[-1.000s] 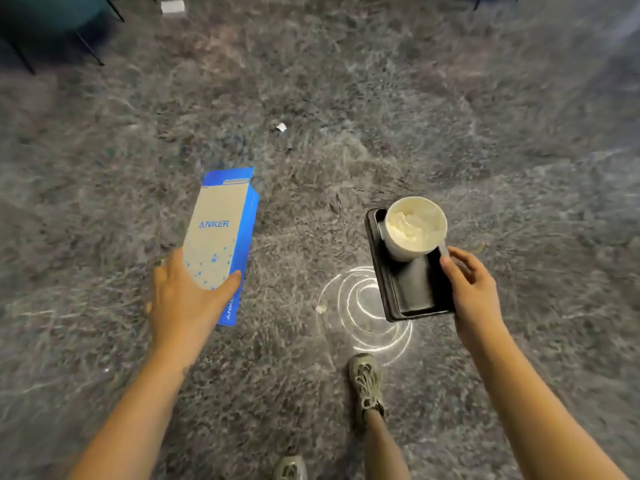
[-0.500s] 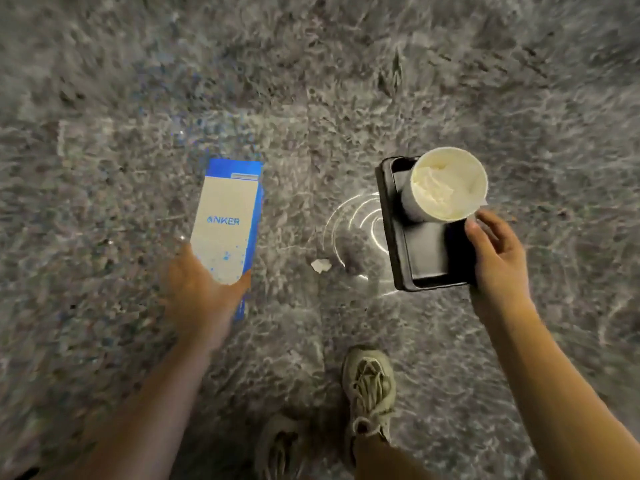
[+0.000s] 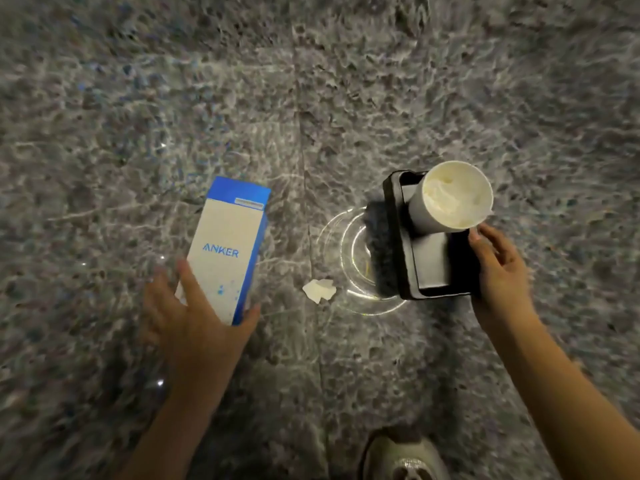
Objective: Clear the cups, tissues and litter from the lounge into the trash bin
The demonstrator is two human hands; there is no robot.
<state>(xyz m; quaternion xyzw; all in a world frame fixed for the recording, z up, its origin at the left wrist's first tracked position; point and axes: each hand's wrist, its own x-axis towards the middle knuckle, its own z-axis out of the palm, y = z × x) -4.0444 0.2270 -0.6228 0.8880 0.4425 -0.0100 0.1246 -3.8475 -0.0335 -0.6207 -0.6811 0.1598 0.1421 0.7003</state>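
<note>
My left hand (image 3: 188, 318) grips the lower end of a blue and white Anker box (image 3: 228, 245), held out over the floor. My right hand (image 3: 498, 263) holds a black tray (image 3: 433, 268) by its near right edge. On the tray stands a white paper cup (image 3: 450, 197) with crumpled tissue inside. A small crumpled white scrap of paper (image 3: 319, 290) lies on the floor between my hands, just left of a bright ring of light.
The floor is dark grey speckled stone (image 3: 311, 81) with a seam running through the middle. My shoe (image 3: 403, 459) shows at the bottom edge. No trash bin is in view.
The view has moved forward over the floor, and the white scrap now lies between my hands, nearer than before. Both hands keep their hold on the box and tray.
</note>
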